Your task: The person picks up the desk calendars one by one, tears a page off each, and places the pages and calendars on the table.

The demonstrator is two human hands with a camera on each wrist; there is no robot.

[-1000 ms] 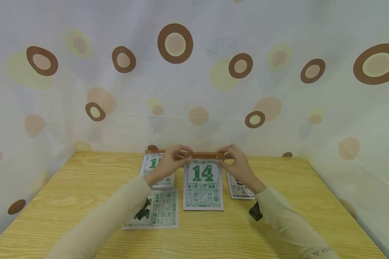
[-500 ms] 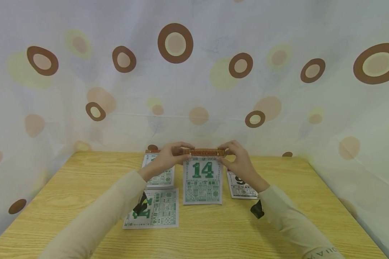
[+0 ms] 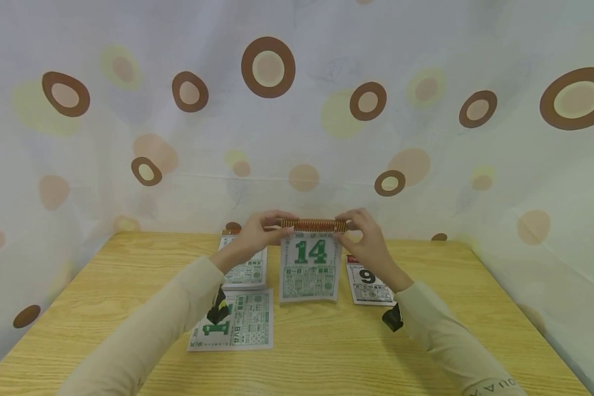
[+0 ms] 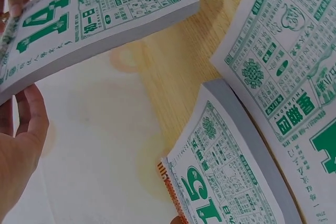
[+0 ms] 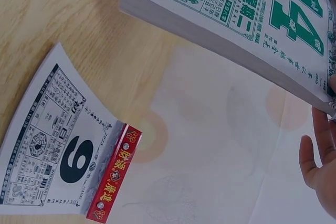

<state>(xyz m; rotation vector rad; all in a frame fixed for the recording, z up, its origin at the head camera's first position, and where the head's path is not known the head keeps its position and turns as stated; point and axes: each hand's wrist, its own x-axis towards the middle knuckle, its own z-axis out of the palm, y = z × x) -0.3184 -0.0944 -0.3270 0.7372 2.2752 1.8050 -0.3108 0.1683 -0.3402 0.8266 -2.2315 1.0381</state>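
Both hands grip a thick tear-off calendar (image 3: 310, 269) by the two ends of its red-and-gold bound top edge. It shows a green 14, and its pages hang down with the top edge raised. My left hand (image 3: 249, 237) pinches the left end, thumb in front. At the other end, my right hand (image 3: 371, 247) does the same. In the left wrist view, the thick side of the pad (image 4: 131, 35) stands off the table. Behind the left arm lies another calendar (image 3: 249, 274), with a green 15 in the left wrist view. The right arm partly covers a calendar with a black 9 (image 3: 368, 278).
A larger green-printed calendar (image 3: 252, 319) lies turned sideways on the wooden table (image 3: 317, 357), partly under the left forearm. A patterned cloth (image 3: 302, 137) rises behind the table's back edge. Each wrist carries a small black device, such as the right one (image 3: 393, 318).
Both hands have lifted the calendar with the 14 upward, and its lower edge has risen with it. More of the calendar with the 9 now shows. The other calendars have stayed in place.
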